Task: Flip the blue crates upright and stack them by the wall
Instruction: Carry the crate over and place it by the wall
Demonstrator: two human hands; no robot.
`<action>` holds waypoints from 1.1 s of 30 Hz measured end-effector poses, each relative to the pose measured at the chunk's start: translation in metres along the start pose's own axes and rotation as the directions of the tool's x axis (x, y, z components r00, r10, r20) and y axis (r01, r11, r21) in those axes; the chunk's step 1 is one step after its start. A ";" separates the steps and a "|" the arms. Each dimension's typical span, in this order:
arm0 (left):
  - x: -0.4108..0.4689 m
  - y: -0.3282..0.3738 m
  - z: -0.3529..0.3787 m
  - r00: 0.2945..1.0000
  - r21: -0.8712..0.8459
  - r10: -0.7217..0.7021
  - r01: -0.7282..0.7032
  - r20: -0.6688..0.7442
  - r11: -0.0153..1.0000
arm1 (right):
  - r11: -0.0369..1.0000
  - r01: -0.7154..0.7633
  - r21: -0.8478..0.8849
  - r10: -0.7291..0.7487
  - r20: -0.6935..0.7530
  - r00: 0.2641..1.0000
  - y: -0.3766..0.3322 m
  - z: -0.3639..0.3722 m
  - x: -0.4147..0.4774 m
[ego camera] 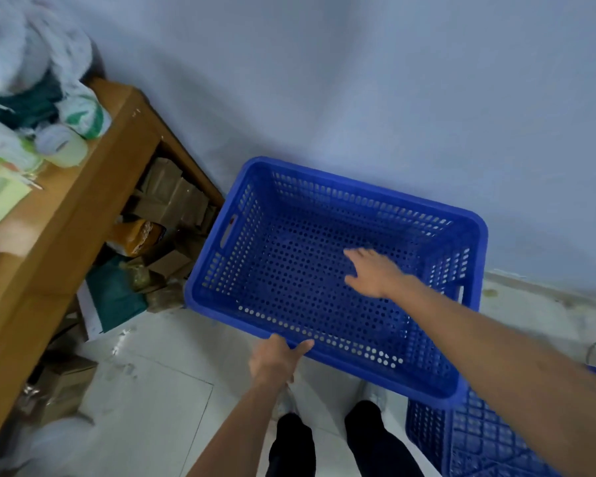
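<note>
The blue crate [231, 256] stands upright with its open side up. Its far long side is close to the pale wall [358, 80], and its left end is just beside the wooden table [83, 215]. Its walls and bottom are full of small holes, and a handle slot is cut in each short end. A small mark sits near the left handle slot, but it is too small to read.

The left hand [274, 361] holds the near long rim of the crate, with the thumb lying along the top of the rim and the fingers going down on the outer side. The right hand [372, 271] is inside the crate, above its bottom, flat and relaxed with the fingers spread. I cannot tell if it touches the bottom.

The near right corner of the crate overlaps a second blue crate [479, 445], which lies on the light tiled floor [159, 390] and shows a grid of ribs. Two dark trouser legs [291, 445] are seen below the hands.

On the table lie a heap of pale and green cloths [21, 46] and some white and green packages [83, 115]; their print is too blurred to read. Under the table are brown cardboard boxes [172, 197], an orange package [135, 237] with unreadable print, and a dark green bag [117, 294].
</note>
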State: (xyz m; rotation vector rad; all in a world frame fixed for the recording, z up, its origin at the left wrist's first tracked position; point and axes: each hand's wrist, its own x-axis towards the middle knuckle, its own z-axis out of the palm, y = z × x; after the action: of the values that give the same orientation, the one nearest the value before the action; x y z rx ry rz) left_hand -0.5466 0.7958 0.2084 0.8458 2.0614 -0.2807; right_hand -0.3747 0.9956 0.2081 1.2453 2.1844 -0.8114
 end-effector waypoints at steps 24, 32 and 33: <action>0.082 -0.072 -0.056 0.578 0.717 0.795 -0.632 0.183 0.294 | 0.976 -0.196 -0.097 0.181 -0.146 0.973 -0.049 0.179 -0.122; 0.094 -0.044 -0.063 0.645 0.762 0.749 -0.559 0.152 0.327 | 0.967 -0.236 -0.092 0.221 -0.148 0.964 -0.030 0.149 -0.104; 0.095 -0.041 -0.065 0.653 0.770 0.742 -0.549 0.151 0.326 | 0.969 -0.233 -0.084 0.220 -0.145 0.965 -0.029 0.145 -0.102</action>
State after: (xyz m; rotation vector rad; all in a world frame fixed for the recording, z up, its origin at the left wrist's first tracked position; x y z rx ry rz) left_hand -0.6529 0.8407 0.1674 2.2902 1.5268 -0.6476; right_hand -0.3350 0.8228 0.1817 1.5029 2.1056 -0.5322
